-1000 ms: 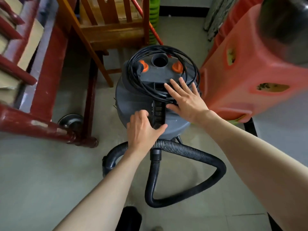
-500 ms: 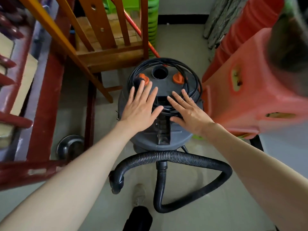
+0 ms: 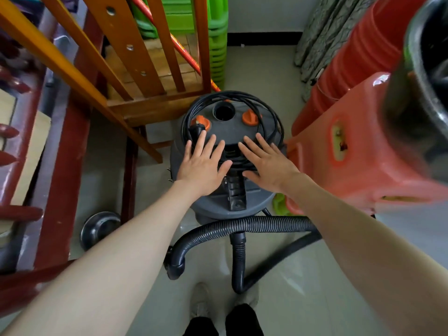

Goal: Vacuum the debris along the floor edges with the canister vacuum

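While flat on round canister vacuum, left hand, right hand

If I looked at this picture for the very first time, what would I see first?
You'd first see two open hands, the left hand and the right hand, spread over the top of a round grey vacuum in the middle. A black cord is coiled on top of it, and its ribbed black hose loops across the floor in front. A big red plastic stool stands close on the right.
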